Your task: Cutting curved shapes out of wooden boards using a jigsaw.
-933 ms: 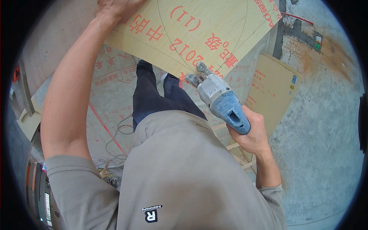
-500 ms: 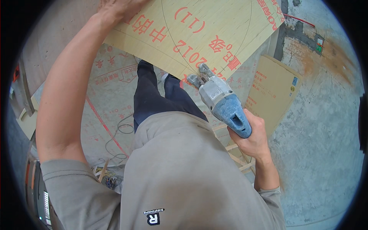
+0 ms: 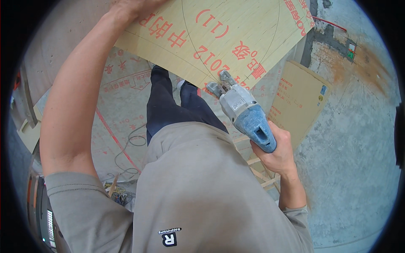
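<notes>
My right hand [image 3: 276,149] is wrapped round the blue rear body of a jigsaw [image 3: 251,116] with a silver metal front. Its forked shoe rests over the near corner of a pale plywood board [image 3: 249,25]; dust hides where the blade meets the wood. Red print and thin curved pencil lines cover the board. At the top edge of the picture, my left hand [image 3: 131,7] touches the board's left side. The frame cuts off most of its fingers, so their grip is hidden.
Printed protective sheeting [image 3: 118,92] covers the floor round my legs. Another board [image 3: 299,103] stands at the right, beside a wooden frame [image 3: 263,173]. A grey cable [image 3: 122,156] loops across the sheeting at the left. Tangled wires [image 3: 122,196] lie behind me.
The plywood has shifted slightly down and to the right in the picture. The jigsaw and my right hand stay almost where they were, and my left hand shifts slightly right.
</notes>
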Demonstrator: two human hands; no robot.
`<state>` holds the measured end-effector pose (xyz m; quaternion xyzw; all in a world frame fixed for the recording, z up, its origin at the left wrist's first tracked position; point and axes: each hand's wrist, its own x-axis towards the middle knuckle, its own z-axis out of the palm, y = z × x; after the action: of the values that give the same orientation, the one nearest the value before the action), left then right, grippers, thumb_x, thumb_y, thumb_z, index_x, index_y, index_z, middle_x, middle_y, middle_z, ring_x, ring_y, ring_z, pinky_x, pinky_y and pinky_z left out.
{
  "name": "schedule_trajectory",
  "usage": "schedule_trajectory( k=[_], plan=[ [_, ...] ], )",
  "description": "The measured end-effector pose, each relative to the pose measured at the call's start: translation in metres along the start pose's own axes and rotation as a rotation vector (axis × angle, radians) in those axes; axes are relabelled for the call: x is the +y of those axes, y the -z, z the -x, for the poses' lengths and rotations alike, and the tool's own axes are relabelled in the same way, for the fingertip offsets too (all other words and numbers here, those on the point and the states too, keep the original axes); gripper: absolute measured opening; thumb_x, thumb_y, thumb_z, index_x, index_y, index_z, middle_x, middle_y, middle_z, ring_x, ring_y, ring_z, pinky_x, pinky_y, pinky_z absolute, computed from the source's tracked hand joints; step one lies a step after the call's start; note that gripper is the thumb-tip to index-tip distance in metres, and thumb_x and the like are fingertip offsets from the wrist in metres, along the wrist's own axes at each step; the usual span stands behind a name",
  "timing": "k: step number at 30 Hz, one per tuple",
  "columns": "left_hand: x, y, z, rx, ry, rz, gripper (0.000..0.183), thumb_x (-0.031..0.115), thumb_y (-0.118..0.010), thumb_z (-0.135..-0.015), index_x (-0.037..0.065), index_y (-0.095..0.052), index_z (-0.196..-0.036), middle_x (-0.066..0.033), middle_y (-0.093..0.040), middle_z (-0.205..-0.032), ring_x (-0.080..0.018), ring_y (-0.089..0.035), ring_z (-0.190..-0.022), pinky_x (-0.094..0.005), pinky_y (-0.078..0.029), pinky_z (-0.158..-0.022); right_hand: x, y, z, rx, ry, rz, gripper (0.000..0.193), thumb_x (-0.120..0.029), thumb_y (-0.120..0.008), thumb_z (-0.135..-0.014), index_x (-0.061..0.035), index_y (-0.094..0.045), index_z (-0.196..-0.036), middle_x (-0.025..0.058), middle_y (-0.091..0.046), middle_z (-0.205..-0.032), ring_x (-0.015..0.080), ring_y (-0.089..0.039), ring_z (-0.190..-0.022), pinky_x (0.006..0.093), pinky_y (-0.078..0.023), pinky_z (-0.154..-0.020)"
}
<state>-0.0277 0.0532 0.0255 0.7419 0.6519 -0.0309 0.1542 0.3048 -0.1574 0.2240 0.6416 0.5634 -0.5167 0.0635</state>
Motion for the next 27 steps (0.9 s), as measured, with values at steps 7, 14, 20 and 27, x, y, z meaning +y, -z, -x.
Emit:
schedule_trajectory(
  k=[7, 14, 20, 27],
  plan=[
    [0.001, 0.004, 0.0, -0.017, 0.0, 0.004, 0.093, 0.058, -0.063, -0.09, 0.005, -0.032, -0.16, -0.0184, -0.019, -0.172, -0.0311, -0.016, -0.161, -0.0626, -0.008, -0.127, -0.004, -0.001, -0.002, 0.018, -0.009, -0.01, 0.019, 0.0, -0.075, -0.078, -0.0007, -0.064, -0.093, 0.0092, -0.065, -0.077, 0.0186, -0.061, -0.068, 0.0319, -0.051, -0.068],
    [-0.004, -0.004, -0.003, 0.027, -0.038, 0.005, 0.095, 0.059, -0.063, -0.089, 0.006, -0.03, -0.16, -0.0184, -0.019, -0.172, -0.0315, -0.014, -0.161, -0.064, -0.005, -0.127, -0.008, -0.001, -0.002, 0.029, 0.012, -0.006, 0.017, -0.001, -0.076, -0.078, -0.0004, -0.064, -0.091, 0.0103, -0.064, -0.076, 0.0201, -0.06, -0.066, 0.0322, -0.051, -0.068],
    [-0.028, -0.014, -0.024, -0.115, -0.247, 0.425, 0.099, 0.061, -0.063, -0.088, 0.008, -0.027, -0.162, -0.0212, -0.018, -0.172, -0.0354, -0.015, -0.161, -0.0655, -0.003, -0.126, -0.003, -0.004, 0.001, 0.046, 0.036, 0.006, 0.016, 0.0, -0.075, -0.079, 0.0001, -0.065, -0.091, 0.011, -0.065, -0.076, 0.0207, -0.061, -0.066, 0.0325, -0.051, -0.067],
    [-0.01, 0.009, -0.005, -0.073, -0.075, 0.057, 0.1, 0.063, -0.063, -0.087, 0.01, -0.027, -0.164, -0.0271, -0.022, -0.169, -0.0375, -0.02, -0.159, -0.062, 0.0, -0.128, 0.016, 0.002, 0.005, 0.034, 0.043, 0.066, 0.017, -0.001, -0.074, -0.078, -0.0002, -0.065, -0.093, 0.0118, -0.065, -0.078, 0.0242, -0.062, -0.066, 0.0332, -0.052, -0.068]
  ],
)
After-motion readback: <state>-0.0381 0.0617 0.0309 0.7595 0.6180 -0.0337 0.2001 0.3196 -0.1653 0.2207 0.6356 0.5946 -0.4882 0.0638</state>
